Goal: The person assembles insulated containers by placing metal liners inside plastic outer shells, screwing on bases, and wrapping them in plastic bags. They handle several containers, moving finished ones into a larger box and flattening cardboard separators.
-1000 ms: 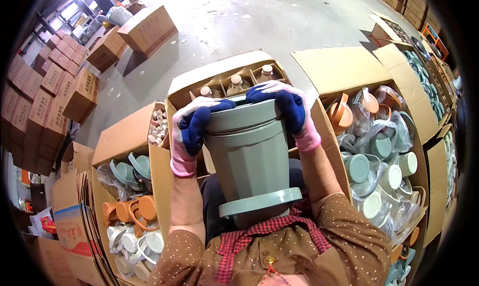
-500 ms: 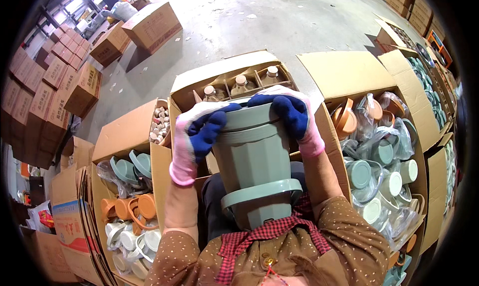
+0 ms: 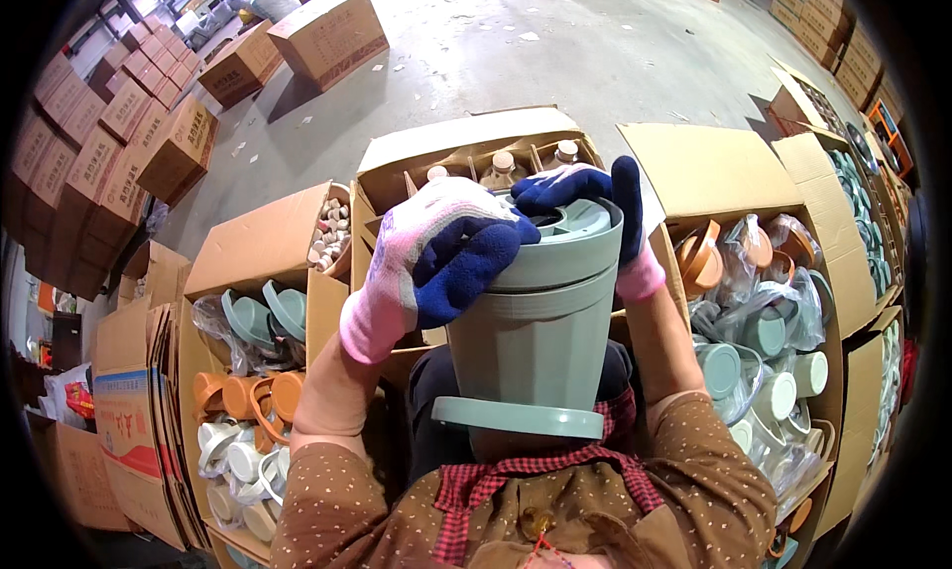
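Observation:
A grey-green plastic thermos flask casing (image 3: 531,341) stands between my knees, its wide rimmed end up and slightly tilted. Low on it, near my apron, a curved carrying handle (image 3: 518,418) crosses the body. Within the rim shows a round grey-green inner part (image 3: 585,219) with a dark opening. My left hand (image 3: 441,256), in a white, pink and blue glove, is closed at the left side of the rim, its fingertips partly hidden. My gloved right hand (image 3: 595,197) grips the far right rim, some fingers over the top and one digit upright along the outside.
Ahead, a divided carton (image 3: 471,132) holds bottle-shaped liners. Open cartons with orange, white and green handled plastic parts flank me at left (image 3: 260,410) and right (image 3: 764,341). Small caps (image 3: 330,237) fill a box at left. Stacked brown cartons (image 3: 84,177) stand farther left.
The casing has swung more upright and rightward, bringing its rimmed end's inside into view. My left hand has shifted right with curled fingers; my right has moved along the rim. The view has turned slightly.

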Demonstrator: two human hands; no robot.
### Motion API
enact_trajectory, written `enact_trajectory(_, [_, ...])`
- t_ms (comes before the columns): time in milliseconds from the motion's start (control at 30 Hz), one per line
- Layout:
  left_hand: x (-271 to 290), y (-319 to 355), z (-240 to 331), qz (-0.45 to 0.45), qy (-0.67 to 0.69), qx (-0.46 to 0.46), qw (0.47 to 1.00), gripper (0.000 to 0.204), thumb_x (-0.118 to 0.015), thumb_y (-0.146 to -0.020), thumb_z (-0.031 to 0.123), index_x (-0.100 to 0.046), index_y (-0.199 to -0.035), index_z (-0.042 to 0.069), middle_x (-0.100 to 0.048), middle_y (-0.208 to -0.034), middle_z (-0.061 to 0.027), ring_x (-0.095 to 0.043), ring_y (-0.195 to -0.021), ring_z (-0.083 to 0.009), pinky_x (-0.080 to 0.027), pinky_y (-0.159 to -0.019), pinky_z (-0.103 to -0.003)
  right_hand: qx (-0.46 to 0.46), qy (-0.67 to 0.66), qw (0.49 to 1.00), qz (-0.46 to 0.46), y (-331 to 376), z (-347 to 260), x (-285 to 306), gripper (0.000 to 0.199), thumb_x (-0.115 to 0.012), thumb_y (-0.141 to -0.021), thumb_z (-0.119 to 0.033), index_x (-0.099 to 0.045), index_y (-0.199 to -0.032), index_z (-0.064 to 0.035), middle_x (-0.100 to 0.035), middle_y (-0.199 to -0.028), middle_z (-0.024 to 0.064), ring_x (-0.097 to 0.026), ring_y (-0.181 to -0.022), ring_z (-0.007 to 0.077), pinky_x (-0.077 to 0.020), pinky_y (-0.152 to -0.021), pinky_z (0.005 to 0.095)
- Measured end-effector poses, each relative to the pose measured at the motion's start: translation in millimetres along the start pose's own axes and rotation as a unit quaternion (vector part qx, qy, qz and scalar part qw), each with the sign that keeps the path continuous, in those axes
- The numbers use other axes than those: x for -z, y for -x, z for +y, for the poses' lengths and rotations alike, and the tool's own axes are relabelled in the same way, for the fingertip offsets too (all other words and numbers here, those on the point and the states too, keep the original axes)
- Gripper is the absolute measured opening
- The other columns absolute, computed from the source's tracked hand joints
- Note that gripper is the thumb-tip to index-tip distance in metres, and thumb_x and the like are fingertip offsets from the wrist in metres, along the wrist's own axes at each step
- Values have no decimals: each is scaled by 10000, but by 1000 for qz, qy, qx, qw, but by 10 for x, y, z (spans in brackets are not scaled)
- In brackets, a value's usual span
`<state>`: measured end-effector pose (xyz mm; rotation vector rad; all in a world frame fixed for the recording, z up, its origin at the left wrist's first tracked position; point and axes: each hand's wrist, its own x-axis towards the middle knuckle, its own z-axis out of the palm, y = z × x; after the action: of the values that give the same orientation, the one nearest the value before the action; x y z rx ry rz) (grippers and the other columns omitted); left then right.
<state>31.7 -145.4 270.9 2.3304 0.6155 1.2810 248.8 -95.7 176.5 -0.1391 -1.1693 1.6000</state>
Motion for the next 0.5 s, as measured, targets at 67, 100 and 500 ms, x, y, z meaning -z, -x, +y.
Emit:
enact_trajectory(67, [-137,-181,109,8,-24,19,1000,106,-678,-858,134,-663,-909,42,-665,-828,-111,-642,-774,-297,-502,-737,-365,-52,-110,992,25,-135,-53,103,830,-275,-954,-670,-681,-982,53,-686,-1026,201,-621,-1068,325,-443,-1018,454])
enact_trajectory(100, [-204,-282,242,-4,-122,-9,992,157,-656,-882,186,-639,-941,41,-656,-819,-120,-636,-764,-310,-497,-720,-378,-137,-265,954,39,-94,-100,16,811,-296,-952,-665,-671,-1018,51,-681,-1044,211,-606,-1107,325,-437,-1029,460])
enact_trajectory(500, [-208,-73,147,34,-49,-2,998,339,-593,-932,305,-651,-1063,-2,-704,-1043,-132,-621,-1090,-289,-434,-992,-417,0,-136,980,143,16,-52,56,749,-331,-979,-598,-676,-1020,65,-699,-1024,181,-663,-951,272,-506,-909,387])
